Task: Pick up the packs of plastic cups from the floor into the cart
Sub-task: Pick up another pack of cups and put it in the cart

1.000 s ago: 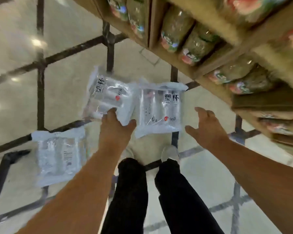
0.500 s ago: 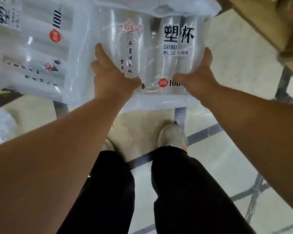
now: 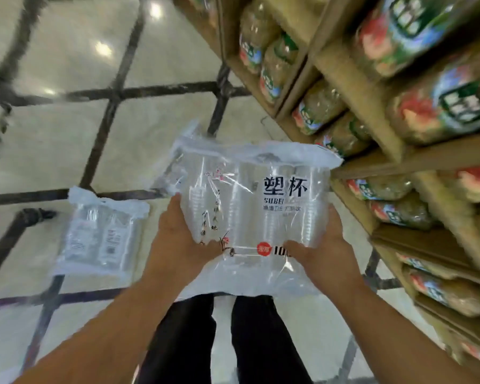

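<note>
Clear plastic film wraps the pack of plastic cups, which is held up off the floor near the middle of the view. Its printed face is turned toward the camera, with black characters, a round red mark near the lower edge and rows of stacked transparent cups showing through. The left hand grips the pack's lower corner at seven o'clock, thumb laid over the front and fingers tucked behind the film. The right hand grips the opposite corner at five o'clock in the same way, its thumb resting beside the red mark. At ten o'clock of this pack the edge of a second pack shows from behind it. The view is blurred there, so it may be lifted together with the first or lie on the floor beyond. A third pack lies flat on the tiled floor at nine o'clock, well apart from the left hand, on pale glossy tiles crossed by dark lines. A wooden shelf runs from twelve o'clock down to four o'clock, its compartments filled with bagged goods bearing red and green labels. Dark trouser legs stand at six o'clock, just below the held pack.
</note>
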The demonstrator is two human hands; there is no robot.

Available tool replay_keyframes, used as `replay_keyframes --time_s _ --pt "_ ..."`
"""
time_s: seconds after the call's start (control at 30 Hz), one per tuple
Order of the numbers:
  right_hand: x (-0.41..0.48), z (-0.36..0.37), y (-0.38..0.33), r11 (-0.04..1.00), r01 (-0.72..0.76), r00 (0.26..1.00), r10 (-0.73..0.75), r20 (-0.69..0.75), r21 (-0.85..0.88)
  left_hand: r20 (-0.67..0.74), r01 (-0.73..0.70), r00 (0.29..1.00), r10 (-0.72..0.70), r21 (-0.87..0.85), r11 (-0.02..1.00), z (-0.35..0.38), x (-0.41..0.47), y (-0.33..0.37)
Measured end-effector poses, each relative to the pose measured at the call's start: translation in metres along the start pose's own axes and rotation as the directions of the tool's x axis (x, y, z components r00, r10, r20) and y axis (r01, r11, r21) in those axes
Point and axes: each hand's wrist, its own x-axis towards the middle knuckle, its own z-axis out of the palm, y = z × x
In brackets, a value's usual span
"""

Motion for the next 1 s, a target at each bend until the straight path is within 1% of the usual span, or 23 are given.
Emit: replay_keyframes --time_s 0.13,0.17,0.27,0.37,0.43,0.5,0.57,0.67,0.77,0.83,0.87,0.9,0.93,1.0 --pt "-0.117 -0.049 -0.089 0.976 0.203 0.977 -0.197 0.088 -0.074 -0.104 0.037 0.994 -0.044 -0.067 0.997 -0.107 -0.12 0.033" --pt "-0.145 -0.056 -0.113 0.958 0.267 0.96 -0.256 0.11 -0.101 -0.145 0.035 0.988 -0.048 -0.091 0.995 -0.132 -0.146 0.038" --pt "-0.225 -0.069 -0.168 0.895 0.416 0.905 -0.389 0.171 -0.163 -0.235 0.088 0.964 -0.123 -0.154 0.984 -0.197 -0.224 0.041" --pt "-0.297 -0.06 -0.207 0.776 0.586 0.807 -0.536 0.248 -0.232 -0.328 0.08 0.932 -0.156 -0.232 0.969 -0.244 -0.298 0.021" --pt "-0.34 -0.044 -0.227 0.701 0.669 0.739 -0.591 0.323 -0.248 -0.37 0.074 0.909 -0.192 -0.31 0.948 -0.264 -0.343 -0.005" --pt "-0.375 -0.023 -0.24 0.625 0.738 0.667 -0.624 0.406 -0.253 -0.403 0.074 0.882 -0.244 -0.392 0.917 -0.279 -0.384 -0.035" --pt "-0.413 0.005 -0.251 0.542 0.8 0.593 -0.645 0.482 -0.259 -0.426 0.117 0.844 -0.327 -0.449 0.886 -0.288 -0.424 -0.068" --pt "-0.472 0.054 -0.257 0.408 0.866 0.497 -0.65 0.575 -0.288 -0.501 0.173 0.749 -0.433 -0.484 0.858 -0.3 -0.479 -0.12" --pt "-0.531 0.111 -0.25 0.296 0.927 0.373 -0.646 0.666 -0.231 -0.578 0.12 0.67 -0.466 -0.536 0.836 -0.313 -0.536 -0.178" --pt "-0.563 0.152 -0.244 0.227 0.946 0.323 -0.619 0.716 -0.23 -0.562 0.151 0.632 -0.534 -0.586 0.796 -0.321 -0.57 -0.218" --pt "-0.583 0.178 -0.239 0.177 0.959 0.284 -0.607 0.743 -0.222 -0.555 0.166 0.591 -0.586 -0.627 0.761 -0.323 -0.592 -0.244" --pt "-0.598 0.197 -0.237 0.148 0.968 0.252 -0.597 0.762 -0.204 -0.564 0.169 0.557 -0.61 -0.642 0.748 -0.325 -0.607 -0.261" --pt "-0.61 0.211 -0.236 0.143 0.975 0.223 -0.593 0.774 -0.172 -0.565 0.179 0.54 -0.624 -0.648 0.741 -0.328 -0.618 -0.272" --pt "-0.645 0.247 -0.227 0.11 0.988 0.154 -0.568 0.809 -0.11 -0.542 0.197 0.488 -0.684 -0.695 0.692 -0.326 -0.649 -0.306"
